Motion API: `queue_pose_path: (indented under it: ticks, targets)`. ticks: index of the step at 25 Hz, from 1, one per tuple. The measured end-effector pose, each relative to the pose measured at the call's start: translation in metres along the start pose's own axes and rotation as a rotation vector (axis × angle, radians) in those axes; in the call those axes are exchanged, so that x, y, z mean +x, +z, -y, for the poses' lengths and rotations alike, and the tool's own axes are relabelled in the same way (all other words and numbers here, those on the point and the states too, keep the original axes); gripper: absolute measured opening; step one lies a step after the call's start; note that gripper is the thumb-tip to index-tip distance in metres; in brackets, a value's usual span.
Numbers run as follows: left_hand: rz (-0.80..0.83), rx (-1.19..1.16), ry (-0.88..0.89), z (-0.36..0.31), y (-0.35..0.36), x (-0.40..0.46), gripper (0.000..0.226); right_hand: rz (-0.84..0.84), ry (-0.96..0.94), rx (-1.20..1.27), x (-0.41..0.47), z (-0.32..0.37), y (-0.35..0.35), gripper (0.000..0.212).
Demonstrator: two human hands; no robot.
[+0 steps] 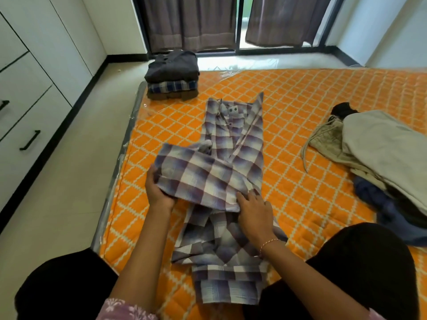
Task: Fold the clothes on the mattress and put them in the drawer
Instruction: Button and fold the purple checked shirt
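While gripping a folded sleeve of the plaid shirt (231,162) with left hand (158,189), pressing right hand (254,213) flat, fingers spread, on orange mattress (312,100).

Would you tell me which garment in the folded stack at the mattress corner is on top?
The dark grey garment is on top; the blue plaid one lies beneath it, and the brown one is lowest.

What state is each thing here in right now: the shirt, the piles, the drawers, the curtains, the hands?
Plaid shirt: flat on the mattress, half folded.
Left hand: grips the folded sleeve's edge.
Right hand: fingers straight, pressing the shirt.
Folded stack: three garments, neat, at the mattress corner.
Unfolded heap: loose, crumpled.
Drawers: closed.
Curtains: drawn, gap between them.
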State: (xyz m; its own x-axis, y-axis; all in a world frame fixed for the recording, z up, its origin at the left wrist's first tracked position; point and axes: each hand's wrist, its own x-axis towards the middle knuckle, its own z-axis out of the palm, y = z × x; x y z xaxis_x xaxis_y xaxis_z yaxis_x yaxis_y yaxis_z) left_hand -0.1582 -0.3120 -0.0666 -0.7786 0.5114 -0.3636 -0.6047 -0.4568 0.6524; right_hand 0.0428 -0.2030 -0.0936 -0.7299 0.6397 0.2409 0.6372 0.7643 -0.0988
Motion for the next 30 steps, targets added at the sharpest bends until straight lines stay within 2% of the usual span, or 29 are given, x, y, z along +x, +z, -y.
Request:
queue_pose_path:
  ticks: [3,5,7,10,11,13,15,17,20,22,23,24,25,26,27,28,29,30]
  targets:
    - [-0.117,0.176,-0.119,0.02,0.006,-0.01,0.022,-0.085,-0.132,0.137,-0.005,0.01,-0.006,0.035]
    - [-0.105,0.132,-0.07,0.0,0.003,-0.002,0.025,-0.099,-0.223,0.217,-0.012,0.013,-0.003,0.042]
    - [-0.025,0.002,0.015,-0.026,-0.004,-0.004,0.033,-0.036,-0.306,0.225,-0.02,0.014,0.007,0.056]
    - [-0.071,0.057,-0.12,-0.01,-0.025,-0.02,0.031,0.171,-0.356,0.113,-0.024,0.019,0.018,0.068]
    - [-0.091,0.114,-0.199,0.005,-0.03,-0.026,0.029,0.211,-0.365,0.099,-0.024,0.02,0.02,0.065]
    - [-0.278,0.209,-0.276,0.025,-0.03,-0.033,0.019,0.263,-0.362,0.189,-0.024,0.017,0.017,0.046]
    - [-0.447,0.275,-0.124,0.024,-0.027,-0.032,0.016,0.271,-0.335,0.377,-0.021,0.017,0.008,0.023]
    - [-0.528,0.356,0.037,0.018,-0.029,-0.033,0.025,0.311,-0.33,0.489,-0.018,0.02,0.0,0.021]
    - [-0.679,0.43,0.047,0.019,-0.049,-0.037,0.033,0.562,-0.422,0.433,-0.018,0.028,-0.004,0.016]
    - [-0.78,0.502,0.049,0.026,-0.053,-0.042,0.052,0.64,-0.443,0.371,-0.021,0.028,0.0,0.008]
    - [-0.839,0.68,0.088,0.029,-0.047,-0.045,0.064,0.586,-0.397,0.393,-0.021,0.026,0.0,0.013]
    - [-0.842,0.971,0.202,0.034,-0.04,-0.047,0.072,0.457,-0.337,0.417,-0.022,0.023,0.003,0.026]
    - [-0.716,1.293,0.388,0.042,-0.031,-0.048,0.072,0.291,-0.289,0.384,-0.022,0.018,0.008,0.039]
    - [-0.446,1.573,0.592,0.054,-0.024,-0.047,0.067,0.198,-0.238,0.304,-0.02,0.012,0.011,0.051]
    - [-0.137,1.812,0.678,0.066,-0.016,-0.043,0.066,0.222,-0.204,0.224,-0.017,0.005,0.014,0.064]
    - [0.147,2.013,0.672,0.078,-0.011,-0.037,0.075,0.331,-0.176,0.156,-0.018,-0.004,0.02,0.078]
    - [0.35,2.159,0.61,0.086,-0.009,-0.032,0.087,0.432,-0.162,0.121,-0.023,-0.012,0.029,0.087]
    - [0.487,2.247,0.52,0.092,-0.014,-0.027,0.095,0.49,-0.168,0.116,-0.029,-0.018,0.037,0.091]
